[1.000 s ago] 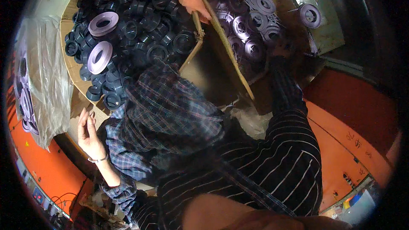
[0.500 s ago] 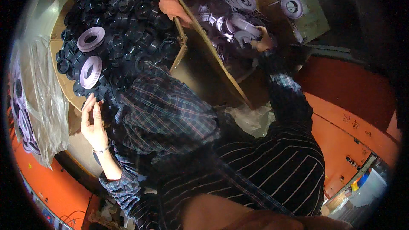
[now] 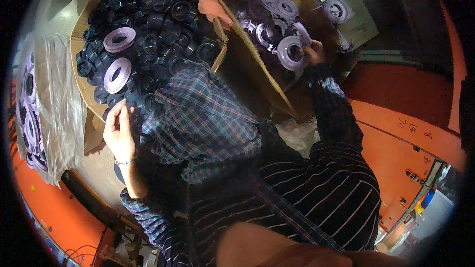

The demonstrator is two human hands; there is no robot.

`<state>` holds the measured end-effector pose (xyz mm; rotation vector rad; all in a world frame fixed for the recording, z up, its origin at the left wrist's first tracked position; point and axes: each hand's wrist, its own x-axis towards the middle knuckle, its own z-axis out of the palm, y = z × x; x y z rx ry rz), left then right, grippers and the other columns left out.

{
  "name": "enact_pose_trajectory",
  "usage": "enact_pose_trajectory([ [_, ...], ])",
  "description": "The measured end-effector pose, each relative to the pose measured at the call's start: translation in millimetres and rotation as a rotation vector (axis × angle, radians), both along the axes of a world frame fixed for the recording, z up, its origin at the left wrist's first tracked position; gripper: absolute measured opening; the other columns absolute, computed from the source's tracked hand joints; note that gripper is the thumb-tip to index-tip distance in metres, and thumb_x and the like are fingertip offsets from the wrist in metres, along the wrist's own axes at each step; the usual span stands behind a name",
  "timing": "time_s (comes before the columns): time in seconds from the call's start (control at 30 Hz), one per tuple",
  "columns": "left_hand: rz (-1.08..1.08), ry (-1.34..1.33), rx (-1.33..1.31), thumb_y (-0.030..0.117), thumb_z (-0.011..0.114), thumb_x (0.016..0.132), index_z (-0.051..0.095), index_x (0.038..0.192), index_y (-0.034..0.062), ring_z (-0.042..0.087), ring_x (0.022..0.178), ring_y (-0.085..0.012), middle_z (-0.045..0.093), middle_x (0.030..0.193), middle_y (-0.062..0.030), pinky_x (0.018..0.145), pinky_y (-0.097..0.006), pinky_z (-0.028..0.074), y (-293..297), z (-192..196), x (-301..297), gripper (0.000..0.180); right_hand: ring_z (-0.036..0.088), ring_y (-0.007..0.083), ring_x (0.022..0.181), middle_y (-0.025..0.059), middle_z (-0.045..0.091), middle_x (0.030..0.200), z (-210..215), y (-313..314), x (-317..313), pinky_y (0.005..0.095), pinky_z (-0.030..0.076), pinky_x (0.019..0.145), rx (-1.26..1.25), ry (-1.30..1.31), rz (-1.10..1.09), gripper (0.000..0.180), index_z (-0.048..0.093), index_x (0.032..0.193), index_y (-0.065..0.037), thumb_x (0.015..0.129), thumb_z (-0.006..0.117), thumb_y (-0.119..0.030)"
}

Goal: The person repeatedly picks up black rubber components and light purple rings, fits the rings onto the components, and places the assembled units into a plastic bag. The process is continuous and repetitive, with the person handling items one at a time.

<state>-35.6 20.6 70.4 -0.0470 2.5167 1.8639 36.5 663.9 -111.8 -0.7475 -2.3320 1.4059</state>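
My right hand (image 3: 315, 52) reaches into a cardboard box at the upper right, its fingers closed round the edge of a pale purple ring (image 3: 282, 54). The ring is tilted with its round face showing. More purple rings (image 3: 287, 8) lie heaped around it. My left hand (image 3: 120, 131) is at the near edge of the left box, fingers bent together toward the thumb. Whatever lies between those fingertips cannot be made out against the black rings (image 3: 151, 43) behind. Two purple rings (image 3: 118, 75) rest on the black heap.
A cardboard divider (image 3: 257, 62) stands between the two heaps, with an orange cloth (image 3: 213, 8) over it. One purple ring (image 3: 336, 11) lies at the far right. Clear plastic sheeting (image 3: 62, 113) hangs at left by more purple rings. Orange cabinets (image 3: 391, 143) flank me.
My right hand has drawn slightly nearer, and the purple ring in it has turned face up. My left hand has moved a little up and right, its fingers bending closer together.
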Motion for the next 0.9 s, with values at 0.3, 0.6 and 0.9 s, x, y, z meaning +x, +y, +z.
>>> enact_pose_trajectory([
  [0.3, -0.012, -0.064, -0.081, 0.007, 0.062, 0.098, 0.066, 0.118, -0.0012, 0.065, 0.09, -0.0114, 0.067, 0.099, -0.004, 0.082, -0.023, 0.05, 13.7, 4.8, -3.8, 0.023, 0.063, 0.0226, 0.105, 0.0135, 0.065, 0.119, 183.1, -124.3, -89.0, 0.0356, 0.048, 0.095, -0.42, 0.195, 0.28, 0.054, 0.049, 0.138, -0.002, 0.09, 0.067, -0.02],
  [0.6, 0.031, -0.082, -0.146, 0.005, 0.061, 0.096, 0.066, 0.118, -0.0007, 0.065, 0.093, -0.0147, 0.066, 0.114, -0.0092, 0.086, -0.027, 0.051, 11.1, 3.0, -1.2, 0.023, 0.067, 0.0305, 0.099, 0.0173, 0.069, 0.109, 37.0, -65.2, -150.6, 0.0401, 0.053, 0.086, 0.379, -0.336, 0.094, 0.057, 0.064, 0.114, -0.001, 0.079, 0.079, -0.043],
  [0.9, -0.125, 0.038, -0.561, -0.004, 0.06, 0.094, 0.065, 0.116, -0.0002, 0.067, 0.094, -0.0171, 0.067, 0.113, -0.0111, 0.084, -0.029, 0.052, 2.7, 3.9, -2.6, 0.024, 0.065, 0.0306, 0.104, 0.0167, 0.067, 0.113, -148.5, -90.4, -158.5, 0.0432, 0.051, 0.089, 0.755, -0.926, -0.037, 0.081, 0.052, 0.128, -0.005, 0.071, 0.08, -0.055],
])
